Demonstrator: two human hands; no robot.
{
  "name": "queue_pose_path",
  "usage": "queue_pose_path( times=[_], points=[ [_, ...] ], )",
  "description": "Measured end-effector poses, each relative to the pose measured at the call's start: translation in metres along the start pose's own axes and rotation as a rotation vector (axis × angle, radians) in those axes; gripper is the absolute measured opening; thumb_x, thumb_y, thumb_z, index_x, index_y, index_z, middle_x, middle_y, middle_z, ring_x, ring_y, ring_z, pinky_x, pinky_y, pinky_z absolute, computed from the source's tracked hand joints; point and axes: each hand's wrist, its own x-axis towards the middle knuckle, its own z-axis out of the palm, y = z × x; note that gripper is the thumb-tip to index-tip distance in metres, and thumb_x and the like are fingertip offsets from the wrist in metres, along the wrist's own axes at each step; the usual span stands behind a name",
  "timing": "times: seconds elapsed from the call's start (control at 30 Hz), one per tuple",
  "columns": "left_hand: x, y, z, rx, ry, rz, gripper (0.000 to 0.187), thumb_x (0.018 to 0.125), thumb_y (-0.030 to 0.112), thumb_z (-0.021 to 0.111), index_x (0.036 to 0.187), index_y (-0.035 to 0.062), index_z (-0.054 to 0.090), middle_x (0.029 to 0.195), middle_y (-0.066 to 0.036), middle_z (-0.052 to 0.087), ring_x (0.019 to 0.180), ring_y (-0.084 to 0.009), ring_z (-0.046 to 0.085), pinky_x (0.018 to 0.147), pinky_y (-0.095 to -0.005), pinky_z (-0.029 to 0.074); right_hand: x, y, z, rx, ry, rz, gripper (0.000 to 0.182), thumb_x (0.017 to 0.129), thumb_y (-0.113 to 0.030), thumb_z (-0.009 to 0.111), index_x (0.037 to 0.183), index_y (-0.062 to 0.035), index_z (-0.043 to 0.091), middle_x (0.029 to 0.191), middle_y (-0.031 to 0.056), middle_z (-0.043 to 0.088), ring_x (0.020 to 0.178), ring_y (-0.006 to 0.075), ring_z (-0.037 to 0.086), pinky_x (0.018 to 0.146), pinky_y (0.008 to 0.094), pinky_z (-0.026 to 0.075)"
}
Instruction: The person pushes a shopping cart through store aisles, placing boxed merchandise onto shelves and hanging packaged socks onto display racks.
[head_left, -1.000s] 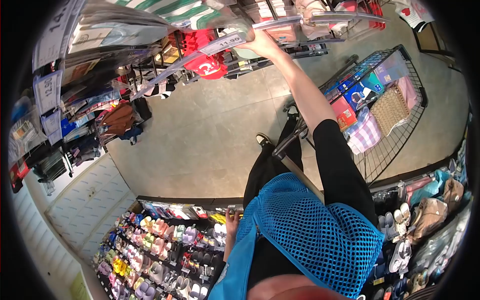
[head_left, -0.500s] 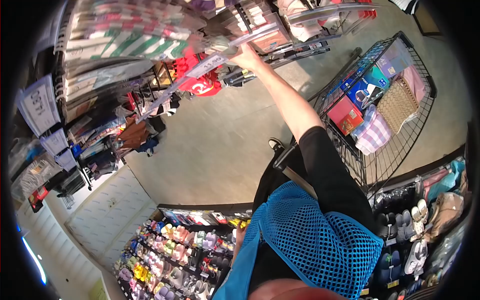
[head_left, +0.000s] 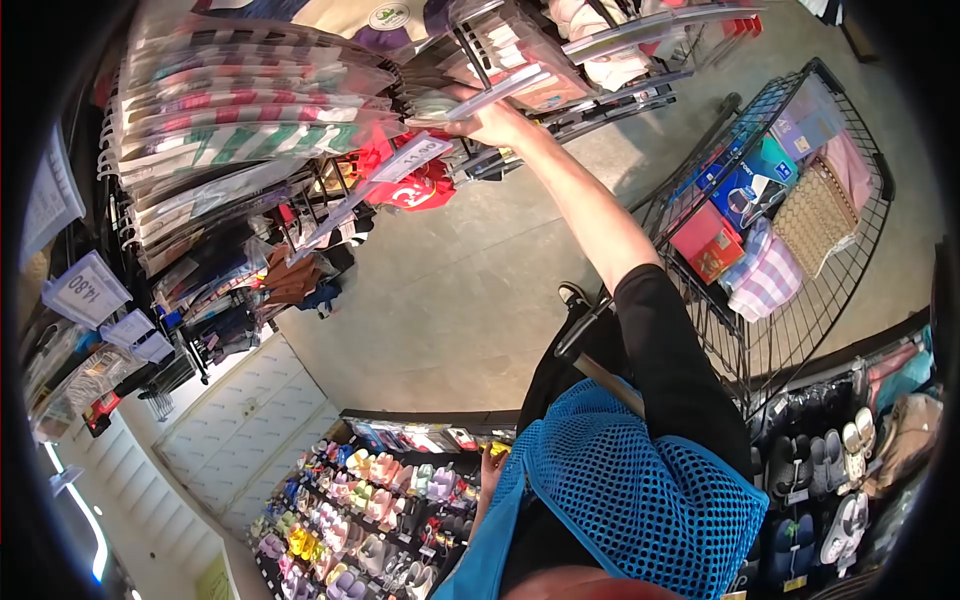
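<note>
My right hand reaches up to the hanging rack. Its thumb and fingers close around the edge of a plastic-wrapped package, and the fingertips are partly hidden among the packs. Just below and left of it, a price tag sticks out on a holder in front of a red packaged item. My left hand hangs low beside the blue mesh vest, mostly covered by it. A small yellow thing shows by its fingers; whether it is held I cannot make out.
Many striped packs hang at upper left, with more price tags below. A black wire shopping cart with boxes and folded cloth stands at right. Slippers fill a low display behind; more shoes hang lower right.
The view has shifted slightly, so the rack and cart sit lower in the picture. My right hand stays at the packages, its fingers a little deeper among them.
</note>
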Motion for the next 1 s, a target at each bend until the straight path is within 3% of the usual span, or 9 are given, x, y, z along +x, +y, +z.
queue_pose_path(
  times=[0.3,0.47,0.53,0.6,0.67,0.73,0.8,0.93,1.0],
  points=[
    [-0.012,0.023,-0.003,0.104,-0.078,-0.054,0.054,0.090,0.012,0.057,0.135,0.0014,0.029,0.103,-0.013,0.061,0.091,-0.0156,0.059,0.077,-0.0283,0.050,0.001,0.005,-0.006,0.258,-0.405,0.253,0.106,0.058,-0.051,0.081,0.131,0.0104,0.035,0.122,0.0236,0.052,0.110,0.0238,0.054,0.093,0.0330,0.043],
    [-0.002,0.037,0.001,0.152,-0.155,-0.011,0.051,0.091,0.015,0.055,0.134,-0.0006,0.031,0.103,-0.013,0.061,0.090,-0.0152,0.059,0.077,-0.0284,0.050,-0.068,0.021,0.011,0.155,0.141,0.296,0.101,0.064,-0.041,0.079,0.136,0.0071,0.027,0.132,0.0252,0.043,0.124,0.0300,0.043,0.102,0.0349,0.035],
    [0.006,0.047,0.005,0.191,-0.209,0.034,0.051,0.091,0.016,0.054,0.134,-0.0014,0.032,0.103,-0.013,0.061,0.090,-0.0151,0.059,0.077,-0.0284,0.050,-0.086,0.033,0.022,0.065,0.004,0.471,0.101,0.068,-0.037,0.077,0.138,0.0081,0.020,0.138,0.0256,0.036,0.127,0.0297,0.039,0.105,0.0323,0.032],
    [0.017,0.062,0.008,0.314,-0.301,0.162,0.050,0.092,0.017,0.053,0.133,-0.0021,0.033,0.103,-0.012,0.061,0.090,-0.0150,0.059,0.077,-0.0285,0.050,-0.089,0.030,0.013,0.071,0.022,0.427,0.088,0.071,-0.037,0.074,0.137,0.0028,0.031,0.136,0.0242,0.040,0.123,0.0305,0.044,0.101,0.0333,0.037],
    [0.025,0.074,0.012,0.223,-0.287,0.135,0.049,0.092,0.018,0.053,0.132,-0.0029,0.034,0.101,-0.012,0.062,0.089,-0.0149,0.059,0.077,-0.0283,0.050,-0.074,0.025,-0.005,0.004,-0.510,0.538,0.067,0.074,-0.040,0.070,0.127,-0.0041,0.049,0.130,0.0211,0.048,0.113,0.0312,0.052,0.095,0.0345,0.042],
    [0.040,0.088,0.016,0.084,-0.248,0.068,0.049,0.091,0.017,0.054,0.132,-0.0032,0.035,0.099,-0.012,0.062,0.089,-0.0148,0.059,0.077,-0.0281,0.050,-0.071,0.029,0.000,-0.107,-0.429,0.454,0.052,0.076,-0.042,0.068,0.114,-0.0068,0.061,0.115,0.0173,0.060,0.100,0.0272,0.060,0.086,0.0357,0.046],
    [0.051,0.094,0.012,0.083,-0.260,0.004,0.049,0.091,0.018,0.055,0.131,-0.0037,0.036,0.101,-0.013,0.063,0.091,-0.0165,0.060,0.078,-0.0288,0.049,-0.065,0.010,-0.007,-0.037,-0.505,0.797,0.052,0.077,-0.043,0.067,0.112,-0.0043,0.061,0.106,0.0144,0.063,0.094,0.0219,0.061,0.082,0.0345,0.048],
    [0.073,0.092,-0.012,0.028,-0.302,0.054,0.050,0.091,0.020,0.056,0.130,-0.0050,0.037,0.107,-0.015,0.062,0.093,-0.0176,0.060,0.079,-0.0289,0.050,-0.044,-0.019,-0.007,-0.128,-0.520,0.557,0.048,0.081,-0.038,0.064,0.114,-0.0036,0.059,0.111,0.0134,0.062,0.096,0.0208,0.060,0.084,0.0352,0.048],
    [0.106,0.067,-0.031,0.267,-0.170,0.100,0.050,0.090,0.024,0.058,0.126,-0.0066,0.041,0.105,-0.018,0.063,0.090,-0.0199,0.062,0.077,-0.0306,0.051,-0.039,-0.061,-0.015,-0.172,-0.206,0.379,0.044,0.082,-0.029,0.063,0.117,-0.0038,0.057,0.106,0.0177,0.064,0.097,0.0274,0.062,0.085,0.0374,0.046]
  ],
)
